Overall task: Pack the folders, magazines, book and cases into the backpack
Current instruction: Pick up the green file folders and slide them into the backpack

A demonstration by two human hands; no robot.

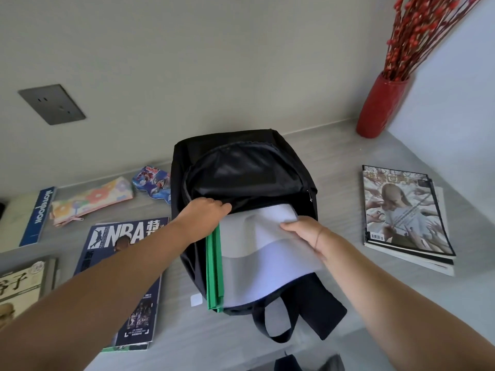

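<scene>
1. Here, your left hand [206, 210] grips the black fabric backpack [246, 170] at the rim of its open mouth, fingers curled over the edge into the bag.
2. Your right hand [302, 234] pinches the pale lilac-white flat folder [267, 253], thumb on top; you cannot see the other fingers beneath it.
3. That folder sits partly inside the backpack's mouth, its near end sticking out toward you. The green flat folder [213, 269] lies along its left edge, touching it.
4. The backpack lies flat on the grey bench [348, 156], straps toward you.
5. On your left lie the dark blue NBA magazine [126, 277], the blue notebook [38, 215], the floral fabric pencil case [91, 199] and the cartoon-printed case [152, 183], the last just beside the bag.
6. On your right, well apart from the bag, rests a stack of glossy magazines [404, 215].
</scene>
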